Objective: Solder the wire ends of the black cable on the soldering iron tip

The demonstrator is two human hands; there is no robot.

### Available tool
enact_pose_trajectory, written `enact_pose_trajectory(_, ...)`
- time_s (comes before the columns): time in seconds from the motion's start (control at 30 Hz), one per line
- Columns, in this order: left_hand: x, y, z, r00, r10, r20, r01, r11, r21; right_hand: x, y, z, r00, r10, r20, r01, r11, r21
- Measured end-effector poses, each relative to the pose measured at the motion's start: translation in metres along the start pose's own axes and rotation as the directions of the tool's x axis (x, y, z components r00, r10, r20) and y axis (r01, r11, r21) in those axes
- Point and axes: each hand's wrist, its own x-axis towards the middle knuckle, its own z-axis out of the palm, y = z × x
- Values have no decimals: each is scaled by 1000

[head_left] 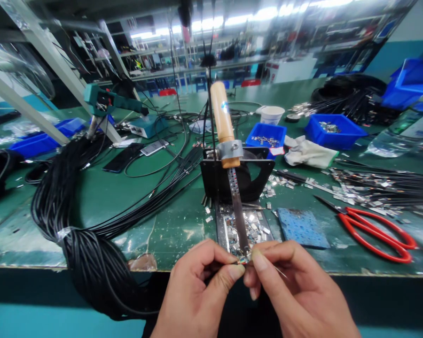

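My left hand [204, 284] pinches the end of a thin cable whose small coloured wires [244, 259] show between my fingertips. Close against it, my right hand [289, 281] is closed with thumb and index finger on a thin strand of solder wire [280, 271], which sticks out to the right. Just above the fingertips is the tip of a soldering iron [238, 211], clamped pointing down by its wooden handle [222, 110] on a black stand [257, 180]. Small metal connectors [254, 225] lie scattered on a tray beneath the iron.
A big bundle of black cables [61, 202] hangs over the table edge at left. Right of the iron are a blue sponge [302, 227], red-handled scissors [377, 232], a white glove [308, 152], blue bins [333, 131] and a plastic bottle [402, 129]. A phone [123, 157] lies at left.
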Motion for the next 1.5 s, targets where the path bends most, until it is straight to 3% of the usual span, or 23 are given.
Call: enact_pose_trajectory(1.5, 1, 0, 3, 1000, -3, -10, 2, 998, -65, 1, 0, 0, 1000, -16, 12, 16, 1000, 8)
